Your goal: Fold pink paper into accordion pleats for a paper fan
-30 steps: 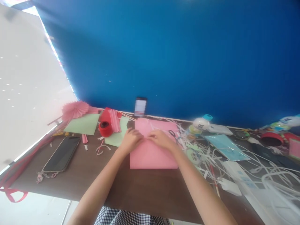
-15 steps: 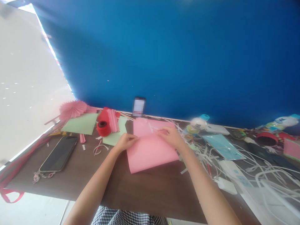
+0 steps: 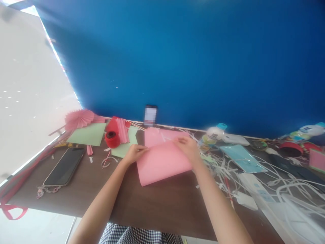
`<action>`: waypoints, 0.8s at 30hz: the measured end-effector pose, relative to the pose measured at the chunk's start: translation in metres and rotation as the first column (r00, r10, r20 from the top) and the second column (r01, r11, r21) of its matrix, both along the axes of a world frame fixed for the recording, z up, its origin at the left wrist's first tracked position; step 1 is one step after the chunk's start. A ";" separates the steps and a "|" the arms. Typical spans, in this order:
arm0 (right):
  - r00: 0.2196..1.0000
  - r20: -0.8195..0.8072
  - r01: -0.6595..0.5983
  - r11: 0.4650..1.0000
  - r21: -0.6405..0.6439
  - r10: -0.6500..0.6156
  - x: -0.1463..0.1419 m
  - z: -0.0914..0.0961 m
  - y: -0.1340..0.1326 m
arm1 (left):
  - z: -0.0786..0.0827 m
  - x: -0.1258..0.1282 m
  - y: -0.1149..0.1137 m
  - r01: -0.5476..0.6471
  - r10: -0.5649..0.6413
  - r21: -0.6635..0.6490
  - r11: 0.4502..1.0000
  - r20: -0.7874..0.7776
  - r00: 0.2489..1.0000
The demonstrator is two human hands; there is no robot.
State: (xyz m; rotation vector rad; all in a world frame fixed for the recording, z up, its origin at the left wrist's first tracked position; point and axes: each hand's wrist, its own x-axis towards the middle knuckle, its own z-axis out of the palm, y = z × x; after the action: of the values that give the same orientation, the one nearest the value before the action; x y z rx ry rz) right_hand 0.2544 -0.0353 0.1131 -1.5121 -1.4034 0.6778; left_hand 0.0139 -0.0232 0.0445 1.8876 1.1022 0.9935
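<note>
A sheet of pink paper (image 3: 164, 164) is held a little tilted over the dark table in front of me. My left hand (image 3: 135, 152) pinches its upper left edge between thumb and fingers. Across from it, my right hand (image 3: 188, 147) is closed on the upper right edge, thumb and fingertips together. Behind the sheet lies another piece of pink paper (image 3: 152, 136), partly covered, with thin white strips on it. To the left of my left hand are a red tape roll (image 3: 112, 139), a pleated pink strip (image 3: 123, 131) and green paper (image 3: 120, 150).
A phone (image 3: 64, 167) lies on the left, near a pink paper fan (image 3: 80, 118) and a green sheet (image 3: 88, 134). On the right are tangled white cables (image 3: 223, 169), a bottle (image 3: 214, 134), a pale blue packet (image 3: 242, 157) and a white power strip (image 3: 256, 186). A blue wall (image 3: 177, 61) rises behind the table.
The pink sheet has shifted slightly left and up, its right edge drawn in a little. My right hand has moved slightly with it; both hands keep their grip.
</note>
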 end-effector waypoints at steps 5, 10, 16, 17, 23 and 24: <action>1.000 -0.022 -0.011 1.000 -0.010 0.011 0.000 0.001 -0.001 | -0.001 0.000 0.001 -0.003 0.003 -0.002 1.000 -0.009 1.000; 1.000 -0.027 0.000 1.000 -0.019 0.000 0.000 0.001 -0.001 | -0.002 0.000 0.001 0.002 -0.002 -0.007 1.000 -0.004 1.000; 1.000 -0.027 0.002 1.000 -0.020 -0.002 0.000 0.001 -0.001 | -0.001 0.000 0.000 0.006 -0.005 -0.023 1.000 0.010 1.000; 1.000 -0.024 0.001 1.000 -0.019 -0.001 0.000 0.001 0.000 | -0.001 0.000 0.000 0.008 -0.008 -0.021 1.000 0.016 1.000; 1.000 0.007 -0.005 1.000 -0.007 0.006 0.001 -0.002 0.002 | -0.001 0.001 0.000 0.009 -0.008 -0.044 0.999 0.040 0.999; 1.000 0.016 -0.004 1.000 -0.009 0.004 0.001 -0.003 0.003 | -0.001 0.001 0.000 0.013 -0.011 -0.049 0.999 0.038 0.999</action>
State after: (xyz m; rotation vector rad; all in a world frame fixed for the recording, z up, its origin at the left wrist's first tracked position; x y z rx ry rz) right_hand 0.2553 -0.0324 0.1099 -1.5246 -1.4177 0.6768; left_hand 0.0148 -0.0231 0.0431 1.8271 1.0822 0.9829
